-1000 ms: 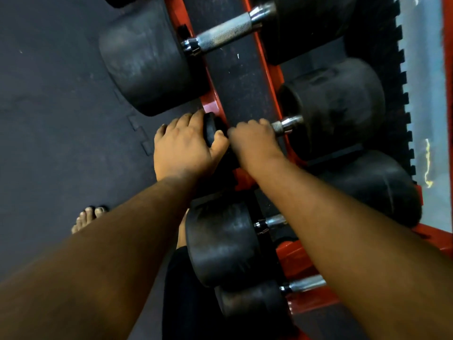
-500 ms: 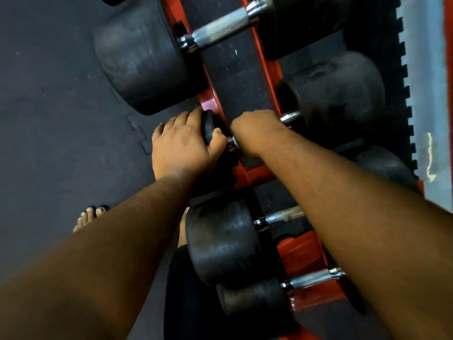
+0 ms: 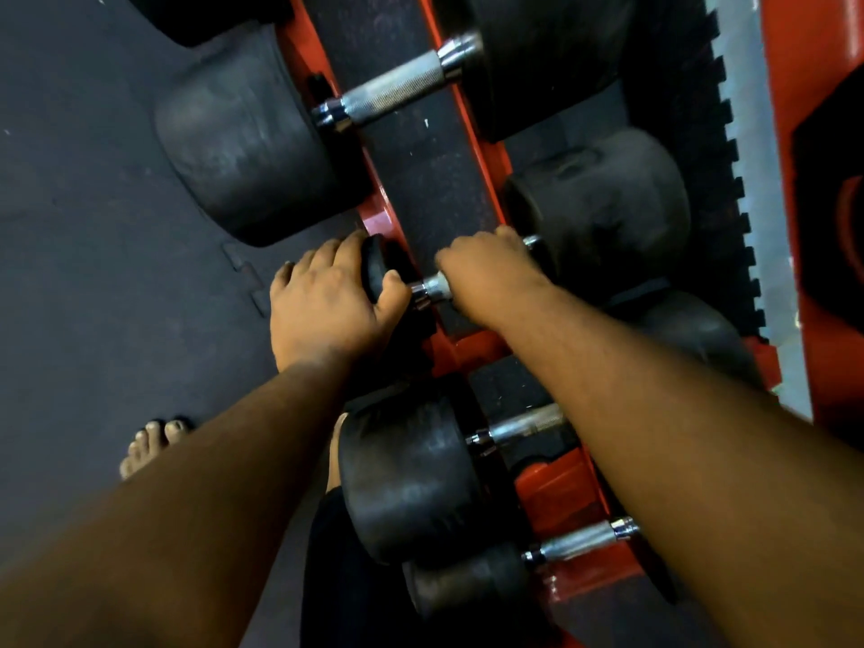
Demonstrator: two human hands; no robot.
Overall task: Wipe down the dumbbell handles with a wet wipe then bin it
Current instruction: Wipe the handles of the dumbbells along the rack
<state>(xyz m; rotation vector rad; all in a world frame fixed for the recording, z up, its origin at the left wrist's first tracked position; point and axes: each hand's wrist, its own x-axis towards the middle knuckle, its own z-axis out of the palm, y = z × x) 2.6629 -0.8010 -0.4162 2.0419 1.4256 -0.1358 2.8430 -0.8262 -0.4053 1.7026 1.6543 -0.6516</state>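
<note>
A black dumbbell with a chrome handle lies across the red rack in the middle. My left hand grips its near black end, thumb over the inner edge. My right hand is curled round the handle, covering most of it; a short chrome stretch shows between the hands. The wet wipe is hidden; none shows under my right hand. The far black head sits just beyond my right knuckles.
Further dumbbells rest on the rack: a big one above, two smaller ones below. Dark rubber floor mat lies left, with my bare foot on it. A grey strip runs along the right.
My right hand has slid along the handle toward the far head, baring a short chrome stretch near my left hand. My left hand keeps its grip on the near end.
</note>
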